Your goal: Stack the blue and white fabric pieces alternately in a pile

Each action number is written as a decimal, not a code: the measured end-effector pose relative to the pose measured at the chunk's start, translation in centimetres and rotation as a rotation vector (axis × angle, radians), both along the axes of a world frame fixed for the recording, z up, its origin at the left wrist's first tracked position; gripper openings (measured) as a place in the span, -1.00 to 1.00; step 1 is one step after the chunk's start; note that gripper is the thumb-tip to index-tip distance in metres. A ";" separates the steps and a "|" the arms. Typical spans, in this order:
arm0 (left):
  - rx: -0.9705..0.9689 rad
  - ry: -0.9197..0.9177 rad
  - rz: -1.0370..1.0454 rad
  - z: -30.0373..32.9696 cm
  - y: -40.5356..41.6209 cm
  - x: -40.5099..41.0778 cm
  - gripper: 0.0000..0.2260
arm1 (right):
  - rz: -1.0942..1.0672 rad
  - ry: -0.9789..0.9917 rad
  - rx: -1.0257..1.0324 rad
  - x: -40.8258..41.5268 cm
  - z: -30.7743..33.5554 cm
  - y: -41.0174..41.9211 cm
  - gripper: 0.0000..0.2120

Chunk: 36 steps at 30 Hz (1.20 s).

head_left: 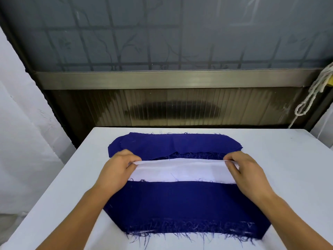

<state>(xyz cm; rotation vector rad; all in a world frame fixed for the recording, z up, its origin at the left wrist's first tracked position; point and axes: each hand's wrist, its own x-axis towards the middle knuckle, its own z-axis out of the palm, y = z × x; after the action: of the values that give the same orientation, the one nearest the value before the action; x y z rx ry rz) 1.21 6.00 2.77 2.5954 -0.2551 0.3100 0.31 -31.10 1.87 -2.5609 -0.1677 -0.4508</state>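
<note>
A frayed blue fabric pile (185, 206) lies near the front of the white table (288, 159). Behind it rests a second group of blue fabric pieces (173, 143). Between them a white fabric piece (182, 171) is stretched flat, its near part lying over the front pile's far edge. My left hand (117, 168) pinches the white piece's far left corner. My right hand (248, 172) pinches its far right corner. Both hands hold the far edge slightly lifted off the blue cloth.
The table's far edge meets a dark ribbed panel and a metal window sill (173, 79). A white rope (313, 92) hangs at the right. A white wall stands to the left.
</note>
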 end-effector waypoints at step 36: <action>-0.002 -0.211 -0.270 -5.5 4.0 -7.9 -0.79 | 0.302 -0.320 -0.122 -9.1 -4.4 -3.4 -0.56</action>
<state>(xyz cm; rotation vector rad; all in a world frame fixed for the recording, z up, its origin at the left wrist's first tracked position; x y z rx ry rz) -6.72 10.01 -2.71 2.4869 -0.6712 0.4849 -8.84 -34.52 -2.52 -2.5041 -0.7048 -0.7471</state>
